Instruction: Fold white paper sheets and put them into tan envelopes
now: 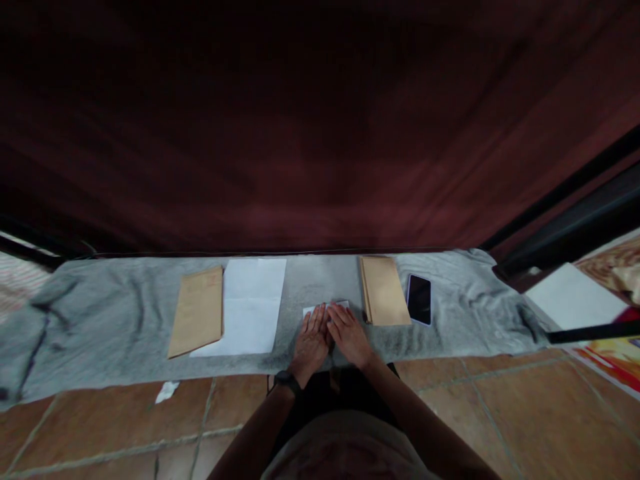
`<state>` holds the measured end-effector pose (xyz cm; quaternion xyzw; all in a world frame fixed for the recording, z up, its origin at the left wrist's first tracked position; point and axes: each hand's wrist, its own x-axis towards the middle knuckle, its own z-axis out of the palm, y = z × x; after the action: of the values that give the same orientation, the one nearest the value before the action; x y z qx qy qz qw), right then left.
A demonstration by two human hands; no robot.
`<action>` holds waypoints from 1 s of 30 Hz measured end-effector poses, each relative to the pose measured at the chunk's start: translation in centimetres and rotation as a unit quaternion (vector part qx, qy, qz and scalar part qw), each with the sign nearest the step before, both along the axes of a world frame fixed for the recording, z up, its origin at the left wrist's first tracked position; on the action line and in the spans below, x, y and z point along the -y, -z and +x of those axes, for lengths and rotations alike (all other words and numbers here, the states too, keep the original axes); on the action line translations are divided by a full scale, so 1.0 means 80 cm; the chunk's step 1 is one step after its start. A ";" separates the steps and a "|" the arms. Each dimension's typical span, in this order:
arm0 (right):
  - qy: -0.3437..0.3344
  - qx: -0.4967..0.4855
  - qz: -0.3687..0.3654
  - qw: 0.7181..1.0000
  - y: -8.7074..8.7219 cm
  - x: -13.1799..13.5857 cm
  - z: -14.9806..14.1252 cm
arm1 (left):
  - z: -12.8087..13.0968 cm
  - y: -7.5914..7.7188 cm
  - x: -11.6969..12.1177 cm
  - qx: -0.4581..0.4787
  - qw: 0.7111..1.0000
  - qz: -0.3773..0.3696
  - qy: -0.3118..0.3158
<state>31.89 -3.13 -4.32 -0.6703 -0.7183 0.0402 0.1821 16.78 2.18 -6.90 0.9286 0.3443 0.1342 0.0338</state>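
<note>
My left hand point(311, 341) lies flat, fingers stretched forward, on a small piece of white paper point(309, 309). Beside it, my right hand point(349, 335) also presses flat on the same paper, its fingertips close to those of the left. Both hands cover most of the paper, so only its far edge shows. To the left, larger white sheets point(255, 303) with crease lines lie partly under a brown envelope point(197, 311). Right of my hands is a small stack of brown envelopes point(387, 291).
A grey cloth point(467, 300) covers the long narrow surface. A phone point(419, 299) with a dark screen lies right of the envelope stack. Dark red fabric point(320, 167) hangs behind. A crumpled white scrap point(167, 391) is on the tiled floor point(240, 400). A white board point(577, 299) stands far right.
</note>
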 end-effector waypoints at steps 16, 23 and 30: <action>0.054 0.071 0.034 0.995 0.040 0.006 -0.002 | -0.052 -0.017 -0.005 -0.012 0.996 -0.019 -0.085; 0.048 0.093 0.021 0.994 0.039 0.007 -0.002 | -0.047 -0.025 0.010 -0.018 1.000 -0.015 0.021; 0.044 0.097 0.025 0.994 0.045 0.006 0.001 | -0.065 -0.027 0.015 -0.030 0.997 -0.030 0.072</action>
<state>32.00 -3.60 -7.94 -0.6972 -0.7032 -0.0508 0.1302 11.57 1.01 -4.71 0.9531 0.2814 0.0936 0.0607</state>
